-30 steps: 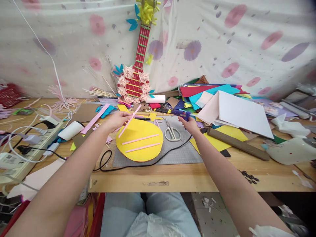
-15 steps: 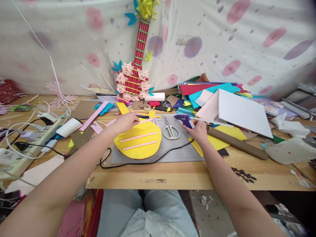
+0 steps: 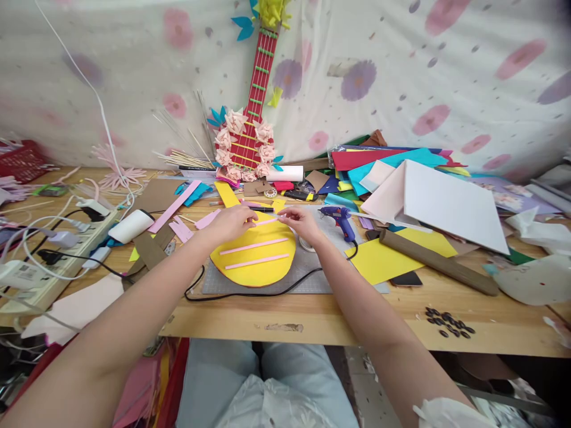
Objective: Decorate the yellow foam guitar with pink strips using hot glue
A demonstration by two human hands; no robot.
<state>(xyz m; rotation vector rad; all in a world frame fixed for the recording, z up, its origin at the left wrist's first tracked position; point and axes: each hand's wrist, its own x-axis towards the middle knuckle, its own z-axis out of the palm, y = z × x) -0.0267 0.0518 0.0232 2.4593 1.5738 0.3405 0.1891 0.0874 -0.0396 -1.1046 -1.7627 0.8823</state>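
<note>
Wooden workbench [image 3: 312, 324] spans the near scene. Far side: white floral-print sheet [image 3: 401, 71] hung as backdrop. Grey floor [image 3: 370, 386] below, soft daylight.

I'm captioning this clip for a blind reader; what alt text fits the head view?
Two bare hands, left hand and right hand, press a thin pink strip onto a yellow foam oval that bears two more strips. A blue glue gun lies to the right on a cluttered wooden table.
</note>
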